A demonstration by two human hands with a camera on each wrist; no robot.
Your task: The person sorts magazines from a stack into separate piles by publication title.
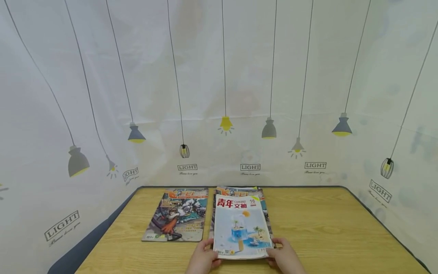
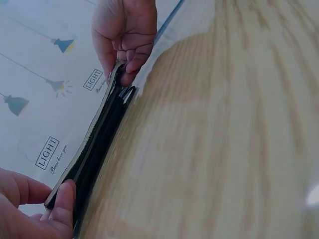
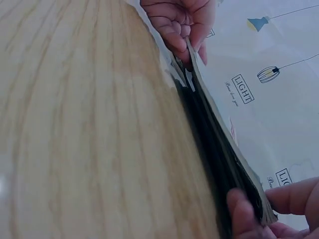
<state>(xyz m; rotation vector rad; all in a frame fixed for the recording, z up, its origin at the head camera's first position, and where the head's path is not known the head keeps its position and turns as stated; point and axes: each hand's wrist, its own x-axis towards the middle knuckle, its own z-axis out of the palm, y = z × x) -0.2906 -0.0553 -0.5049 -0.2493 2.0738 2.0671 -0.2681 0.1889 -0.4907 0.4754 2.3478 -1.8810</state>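
A white paper magazine with red Chinese title characters and a pale-blue beach picture (image 1: pixel 241 228) lies near the front middle of the pale wood-grain tabletop (image 1: pixel 342 228), over a colourful illustrated magazine with an orange-and-white title (image 1: pixel 236 192), hiding most of that cover; only its top strip and slivers of its sides show. The person's left hand (image 1: pixel 203 258) pinches the white magazine's near left corner between thumb and fingers, and the right hand (image 1: pixel 285 258) pinches the near right corner the same way. In the wrist views a dark gap shows beneath the page edges between the two hands; how many layers the fingers take in, I cannot tell.

A second glossy magazine, with a cartoon figure in red and grey on its cover (image 1: pixel 179 217), lies flat to the left, a narrow strip of wood separating it from the stack, its near right corner just beside the left hand. Behind and along both sides, a white sheet wall printed with hanging lamps and "LIGHT" labels (image 1: pixel 205 76) closes in the tabletop, with dark blue edging (image 1: pixel 90 236) along the border
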